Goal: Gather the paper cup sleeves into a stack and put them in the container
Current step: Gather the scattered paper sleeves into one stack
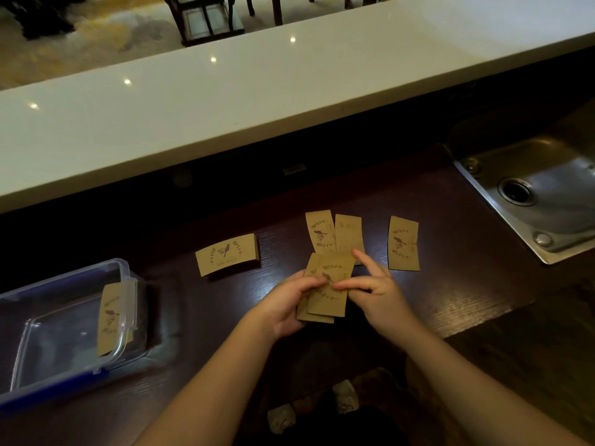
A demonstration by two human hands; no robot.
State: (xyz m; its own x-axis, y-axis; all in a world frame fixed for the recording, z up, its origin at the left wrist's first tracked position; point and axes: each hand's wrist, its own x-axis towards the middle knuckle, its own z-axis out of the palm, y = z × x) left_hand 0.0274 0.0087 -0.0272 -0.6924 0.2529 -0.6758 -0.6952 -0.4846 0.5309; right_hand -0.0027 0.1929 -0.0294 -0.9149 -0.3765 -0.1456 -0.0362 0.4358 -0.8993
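Note:
Brown paper cup sleeves printed with a bird lie on the dark wooden counter. My left hand (285, 305) grips a small stack of sleeves (328, 289) from below. My right hand (378, 289) pinches the top sleeve of that stack with thumb and forefinger. Two sleeves (335, 233) lie side by side just beyond the stack. One sleeve (403, 243) lies further right, and another sleeve (227, 254) lies flat to the left. A clear plastic container (69, 320) with blue trim stands at the left, with one sleeve (111, 317) leaning against its right wall.
A steel sink (544, 194) is set into the counter at the right. A raised white bar top (257, 91) runs across the back. The counter's front edge is near my body, with my feet visible below.

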